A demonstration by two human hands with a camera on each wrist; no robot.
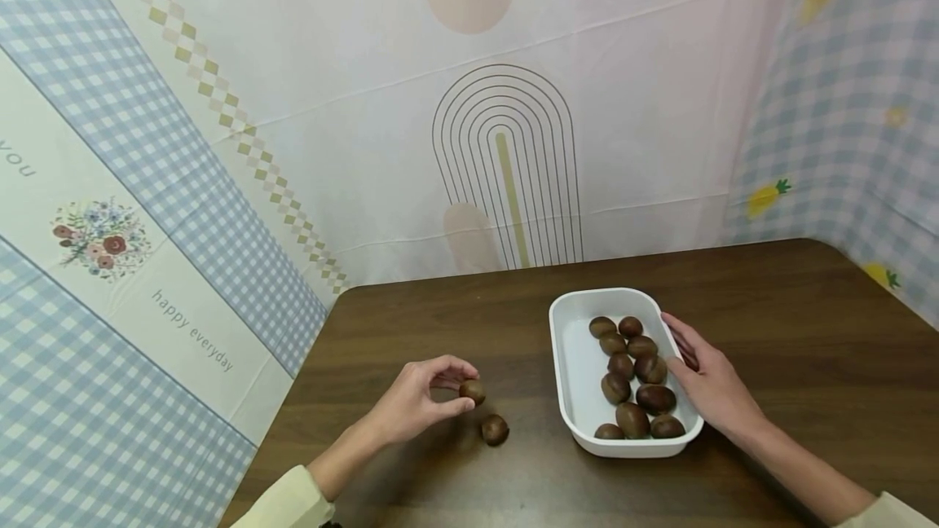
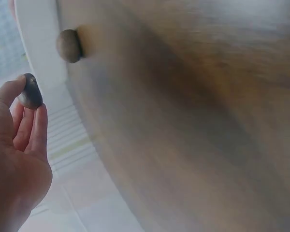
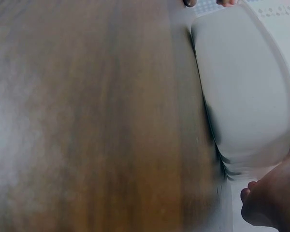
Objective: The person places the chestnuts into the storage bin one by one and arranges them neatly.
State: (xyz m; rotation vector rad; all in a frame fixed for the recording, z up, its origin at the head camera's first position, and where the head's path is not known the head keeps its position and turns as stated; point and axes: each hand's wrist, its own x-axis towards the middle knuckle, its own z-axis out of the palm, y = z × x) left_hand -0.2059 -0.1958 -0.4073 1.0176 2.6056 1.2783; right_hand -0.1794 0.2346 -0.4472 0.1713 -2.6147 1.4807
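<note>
My left hand (image 1: 421,402) pinches a brown chestnut (image 1: 473,392) between thumb and fingertips, above the table left of the tray. The left wrist view also shows this held chestnut (image 2: 31,93). Just below it, one loose chestnut (image 1: 495,430) lies on the tabletop. To the right stands a white rectangular tray (image 1: 579,365) with several chestnuts (image 1: 632,420) gathered mostly along its right side. My right hand (image 1: 715,385) holds the tray's right side, thumb at the rim and fingers along the outer wall. In the right wrist view, the tray's outer wall (image 3: 246,87) hides its contents.
Everything rests on a dark brown wooden table (image 1: 411,316) with rounded back corners. Behind it hangs a pale patterned cloth (image 1: 352,121). Blue checked cloth (image 1: 161,145) hangs at the left and more checked cloth (image 1: 829,104) at the right.
</note>
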